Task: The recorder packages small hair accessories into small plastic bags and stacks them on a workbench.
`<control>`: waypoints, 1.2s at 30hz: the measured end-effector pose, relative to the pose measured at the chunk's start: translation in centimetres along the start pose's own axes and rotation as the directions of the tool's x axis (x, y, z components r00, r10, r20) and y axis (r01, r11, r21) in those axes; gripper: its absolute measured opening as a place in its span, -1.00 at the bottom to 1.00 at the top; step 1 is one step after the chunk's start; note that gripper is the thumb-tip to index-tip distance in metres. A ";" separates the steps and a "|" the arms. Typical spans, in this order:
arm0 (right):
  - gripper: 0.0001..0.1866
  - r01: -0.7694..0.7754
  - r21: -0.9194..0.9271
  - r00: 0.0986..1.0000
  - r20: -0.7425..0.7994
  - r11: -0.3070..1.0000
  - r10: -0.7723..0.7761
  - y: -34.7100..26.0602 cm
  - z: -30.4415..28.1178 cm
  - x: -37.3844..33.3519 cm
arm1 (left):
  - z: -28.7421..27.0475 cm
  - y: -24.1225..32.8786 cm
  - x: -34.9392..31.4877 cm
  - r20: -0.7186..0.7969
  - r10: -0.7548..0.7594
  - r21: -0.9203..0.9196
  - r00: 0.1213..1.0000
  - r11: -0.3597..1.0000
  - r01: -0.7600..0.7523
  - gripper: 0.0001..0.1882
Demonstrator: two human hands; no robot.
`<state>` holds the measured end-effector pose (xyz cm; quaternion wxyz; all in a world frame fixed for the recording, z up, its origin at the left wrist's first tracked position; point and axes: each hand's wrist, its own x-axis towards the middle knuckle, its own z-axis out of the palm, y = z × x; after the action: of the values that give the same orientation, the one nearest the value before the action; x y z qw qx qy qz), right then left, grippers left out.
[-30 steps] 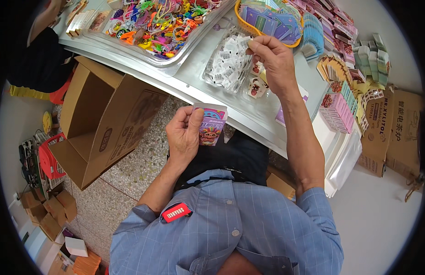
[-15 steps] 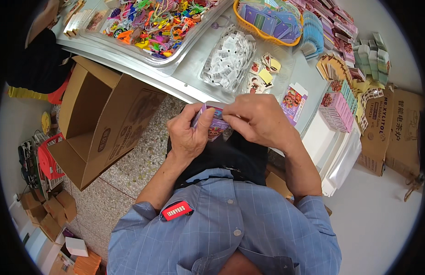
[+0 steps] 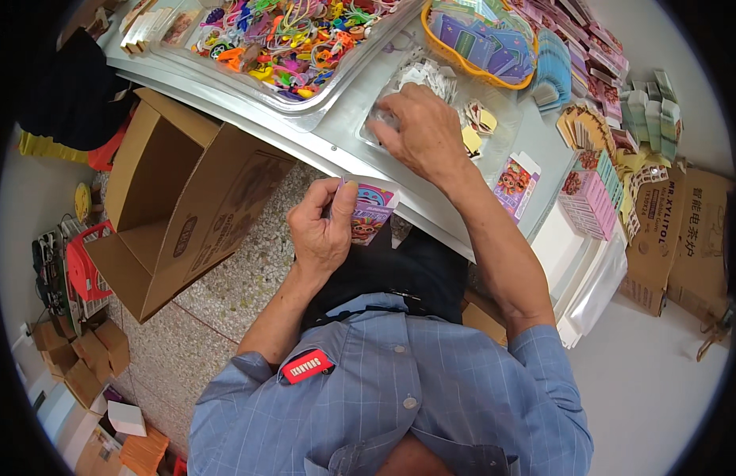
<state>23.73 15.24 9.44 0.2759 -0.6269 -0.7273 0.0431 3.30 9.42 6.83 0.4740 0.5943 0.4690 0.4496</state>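
My left hand (image 3: 319,228) is closed on a small purple printed carton (image 3: 370,213), thumb on its near face, and holds it in front of the table's edge. The carton's upper end looks open. My right hand (image 3: 422,131) is over a clear plastic tray of small white packets (image 3: 427,77), fingers bent down and thumb apart from them. Its fingertips are at the left side of the packets, and I see nothing held in it. Beside that wrist, the tray's other section has small picture cards (image 3: 483,119) in cream and yellow.
A flat purple carton (image 3: 514,184) lies to the right. Further back are a big clear bin (image 3: 312,117) of colourful trinkets and a yellow basket (image 3: 534,73) of cards. Stacked cartons (image 3: 588,194) stand at the right edge. An open cardboard box (image 3: 217,198) is below the table, left.
My right hand has left the carton and moved up and away to the tray of white packets. My left hand still holds the carton, its printed face now more visible.
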 end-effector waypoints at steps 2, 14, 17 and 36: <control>-0.78 -0.016 0.028 1.000 0.002 0.999 0.015 0.4 0.2 -0.2 | -0.2 -0.2 0.1 -0.007 -0.002 -0.004 1.000 1.000 0.002 -0.76; -0.91 -0.240 0.595 0.943 0.330 0.767 0.039 -2.8 -8.8 -2.9 | -0.1 0.3 0.9 0.002 0.066 0.114 0.998 0.991 -0.066 -0.75; -0.88 -0.037 0.359 0.858 0.490 0.933 -0.154 -3.6 -8.6 -3.3 | 0.2 1.0 0.5 0.029 0.114 0.164 0.993 0.979 -0.118 -0.78; -0.69 0.468 -0.026 0.697 0.625 0.883 -0.351 1.3 -0.4 20.2 | -2.1 -0.3 -2.2 0.320 -0.040 -0.137 0.947 0.987 0.088 -0.75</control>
<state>23.84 34.30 16.29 -0.0266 -0.4238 -0.8986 0.1109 0.90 7.59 6.63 0.6006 0.6058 0.3712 0.3669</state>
